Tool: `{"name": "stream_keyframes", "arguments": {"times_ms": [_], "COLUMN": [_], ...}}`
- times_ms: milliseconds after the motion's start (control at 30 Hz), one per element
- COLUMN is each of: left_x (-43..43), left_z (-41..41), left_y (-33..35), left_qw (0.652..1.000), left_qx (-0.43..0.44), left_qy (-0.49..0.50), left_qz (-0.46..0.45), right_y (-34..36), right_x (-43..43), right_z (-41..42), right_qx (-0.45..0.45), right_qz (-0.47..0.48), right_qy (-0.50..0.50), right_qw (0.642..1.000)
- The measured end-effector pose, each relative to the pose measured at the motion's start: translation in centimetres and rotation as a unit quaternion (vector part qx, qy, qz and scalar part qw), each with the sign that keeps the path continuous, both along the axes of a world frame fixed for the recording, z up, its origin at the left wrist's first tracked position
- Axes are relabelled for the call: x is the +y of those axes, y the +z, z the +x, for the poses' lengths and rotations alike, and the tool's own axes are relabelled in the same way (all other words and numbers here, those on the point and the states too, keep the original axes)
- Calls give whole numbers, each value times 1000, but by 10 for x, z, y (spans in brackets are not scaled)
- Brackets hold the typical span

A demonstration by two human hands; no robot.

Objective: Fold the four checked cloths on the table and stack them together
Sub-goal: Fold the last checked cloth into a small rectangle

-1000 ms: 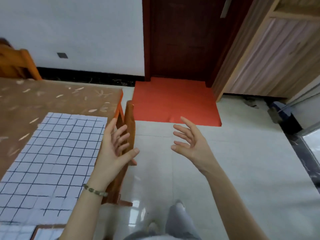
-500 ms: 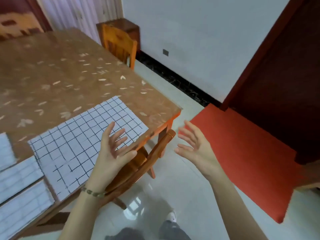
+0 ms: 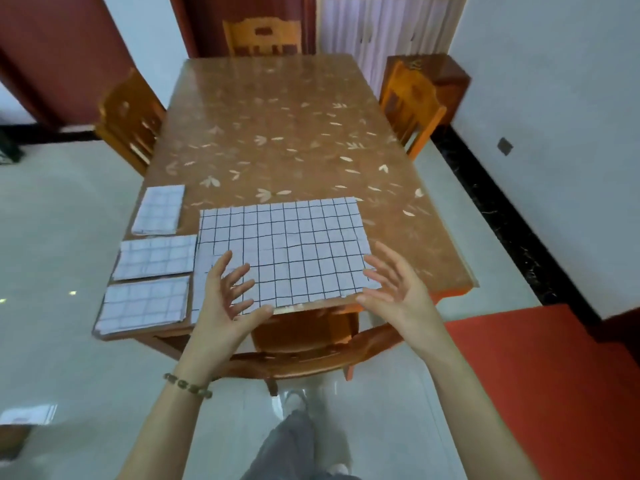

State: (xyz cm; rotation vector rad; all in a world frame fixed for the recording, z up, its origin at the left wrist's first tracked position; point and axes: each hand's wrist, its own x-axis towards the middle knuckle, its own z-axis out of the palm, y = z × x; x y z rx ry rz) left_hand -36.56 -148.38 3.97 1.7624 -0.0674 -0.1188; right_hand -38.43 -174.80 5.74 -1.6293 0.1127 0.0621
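Note:
A large white checked cloth [image 3: 287, 247] lies spread flat at the near edge of the brown table [image 3: 277, 133]. To its left lie three folded checked cloths in a column: a far one [image 3: 159, 209], a middle one [image 3: 157, 257] and a near one [image 3: 143, 304]. My left hand [image 3: 227, 306] hovers open, palm up, over the large cloth's near left corner. Near the cloth's near right corner my right hand [image 3: 394, 285] is held open too, fingers spread. Neither hand holds anything.
A wooden chair [image 3: 311, 355] is tucked under the table's near edge, right below my hands. More chairs stand at the left [image 3: 128, 119], far end [image 3: 261, 36] and right [image 3: 412, 105]. A red mat [image 3: 554, 375] covers the floor at the right.
The view has swung left from the door and red mat to face the table squarely. Both hands stay open and empty, and now hover over the large cloth's near edge.

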Motion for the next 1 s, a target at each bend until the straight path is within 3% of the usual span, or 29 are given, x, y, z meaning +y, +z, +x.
{"name": "stream_keyframes", "arguments": {"times_ms": [500, 1000], "left_x": [52, 68], "left_z": [85, 170], "left_y": [-23, -73], "left_qw": [997, 981], "left_qx": [28, 152], "left_qy": [73, 98], "left_qz": [2, 65], "right_y": [-5, -67], "right_x": [37, 42], "right_z": [123, 214], "right_qx": [-2, 68], "right_qz": [-39, -159], "right_qy": [44, 97], "right_qw": [998, 980]}}
